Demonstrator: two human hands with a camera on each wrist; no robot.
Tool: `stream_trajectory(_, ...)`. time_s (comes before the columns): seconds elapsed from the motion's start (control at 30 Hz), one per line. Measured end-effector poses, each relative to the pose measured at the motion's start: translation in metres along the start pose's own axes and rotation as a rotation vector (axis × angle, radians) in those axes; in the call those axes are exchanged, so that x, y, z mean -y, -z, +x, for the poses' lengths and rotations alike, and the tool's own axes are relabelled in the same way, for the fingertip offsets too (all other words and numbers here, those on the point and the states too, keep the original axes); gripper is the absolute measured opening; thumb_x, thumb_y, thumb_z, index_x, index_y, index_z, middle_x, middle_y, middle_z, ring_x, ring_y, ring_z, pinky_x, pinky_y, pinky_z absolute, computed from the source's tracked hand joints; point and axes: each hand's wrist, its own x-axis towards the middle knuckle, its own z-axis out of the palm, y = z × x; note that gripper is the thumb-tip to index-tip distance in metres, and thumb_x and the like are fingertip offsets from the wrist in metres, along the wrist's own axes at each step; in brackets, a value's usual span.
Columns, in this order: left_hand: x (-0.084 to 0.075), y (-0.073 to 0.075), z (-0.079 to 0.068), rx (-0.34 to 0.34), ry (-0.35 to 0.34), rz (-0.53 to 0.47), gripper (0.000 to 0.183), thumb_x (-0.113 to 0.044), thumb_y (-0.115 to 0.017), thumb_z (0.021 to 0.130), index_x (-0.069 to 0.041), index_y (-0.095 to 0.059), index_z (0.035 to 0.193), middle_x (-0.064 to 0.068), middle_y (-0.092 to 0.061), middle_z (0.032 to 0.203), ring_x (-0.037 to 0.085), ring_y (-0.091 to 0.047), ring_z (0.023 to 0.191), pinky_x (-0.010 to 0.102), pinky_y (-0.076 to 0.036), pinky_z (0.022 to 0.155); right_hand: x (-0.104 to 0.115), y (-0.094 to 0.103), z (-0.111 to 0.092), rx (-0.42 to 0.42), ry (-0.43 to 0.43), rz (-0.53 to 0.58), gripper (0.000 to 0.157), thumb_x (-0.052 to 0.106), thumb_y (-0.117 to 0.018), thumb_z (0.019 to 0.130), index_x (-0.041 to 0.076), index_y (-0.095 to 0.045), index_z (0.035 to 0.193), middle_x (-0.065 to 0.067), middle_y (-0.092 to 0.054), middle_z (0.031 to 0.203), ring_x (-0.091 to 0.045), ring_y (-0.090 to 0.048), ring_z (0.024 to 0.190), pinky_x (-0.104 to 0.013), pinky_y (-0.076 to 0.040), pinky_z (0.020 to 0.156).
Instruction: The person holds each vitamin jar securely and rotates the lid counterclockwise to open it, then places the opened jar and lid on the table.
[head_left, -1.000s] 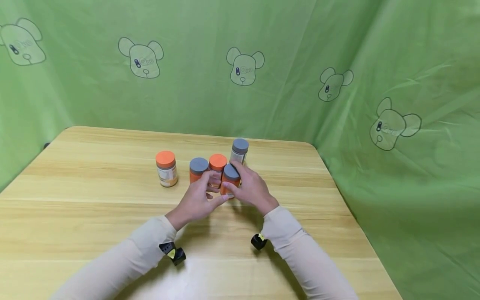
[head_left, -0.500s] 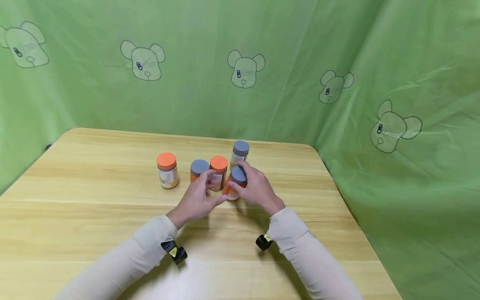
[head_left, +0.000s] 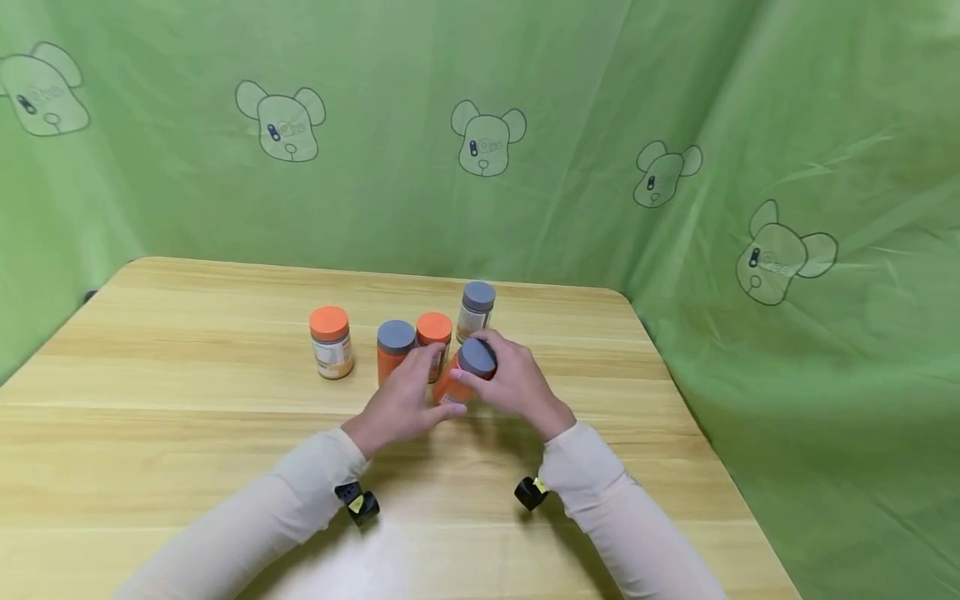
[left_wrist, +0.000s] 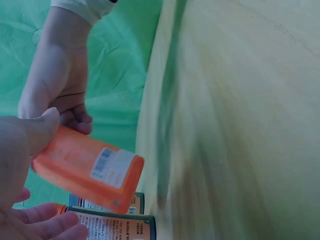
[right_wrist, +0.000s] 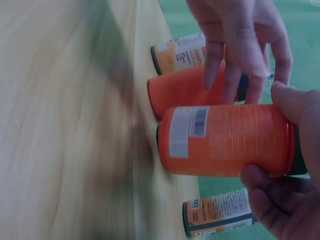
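My right hand [head_left: 517, 385] grips an orange jar with a grey lid [right_wrist: 225, 142] near its lid, thumb on one side and fingers on the other. The jar leans, its lid toward the right hand and its base toward the left. My left hand [head_left: 401, 400] is beside it, thumb spread near the jar's base and fingers loosely bent, gripping nothing. Just beyond those fingers stand another grey-lidded orange jar [head_left: 391, 360] and an orange-lidded jar [head_left: 434, 327], both partly hidden by the hand in the head view.
Behind the right hand stands a grey-lidded jar with a printed label [head_left: 476, 312]. Off to the left is an orange-lidded jar with a pale label [head_left: 332, 343]. All are on a wooden table [head_left: 187, 350], with a green curtain [head_left: 390, 200] behind and at the right.
The right hand has moved slightly right, tilting the grey-lidded orange jar from upright so that its lid leans right. The left hand stays close by, its thumb near the jar's base.
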Motion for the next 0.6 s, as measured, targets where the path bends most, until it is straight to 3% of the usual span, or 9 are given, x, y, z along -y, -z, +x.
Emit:
stream_trajectory(0.2, -0.001, -0.006, 0.001, 0.046, -0.039, 0.044, 0.096, -0.041, -0.080, 0.078, -0.003, -0.027, 0.148, 0.016, -0.041, 0.145, 0.026, -0.043, 0.130, 0.042, -0.038, 0.104, 0.006, 0.001, -0.004, -0.015, 0.016, 0.050, 0.051, 0.043, -0.077, 0.081, 0.013, -0.057, 0.116, -0.008, -0.065, 0.093, -0.020, -0.061, 0.081, -0.035, -0.049, 0.067)
stream_trajectory(0.4, -0.004, -0.006, 0.003, 0.061, -0.066, 0.012, 0.088, -0.038, -0.082, 0.077, -0.008, -0.033, 0.143, 0.008, -0.054, 0.132, 0.021, -0.054, 0.119, 0.040, -0.045, 0.097, 0.010, 0.001, -0.007, -0.025, 0.023, 0.109, 0.048, 0.040, -0.079, 0.079, 0.013, -0.059, 0.113, -0.007, -0.065, 0.092, -0.019, -0.060, 0.079, -0.034, -0.048, 0.067)
stream_trajectory(0.6, -0.005, -0.006, 0.002, 0.061, -0.045, 0.042, 0.085, -0.039, -0.082, 0.077, -0.007, -0.036, 0.141, 0.008, -0.061, 0.122, 0.022, -0.061, 0.108, 0.039, -0.050, 0.088, 0.013, -0.002, -0.009, -0.004, 0.009, 0.161, 0.048, 0.039, -0.079, 0.080, 0.013, -0.059, 0.115, -0.008, -0.065, 0.092, -0.019, -0.060, 0.080, -0.034, -0.048, 0.067)
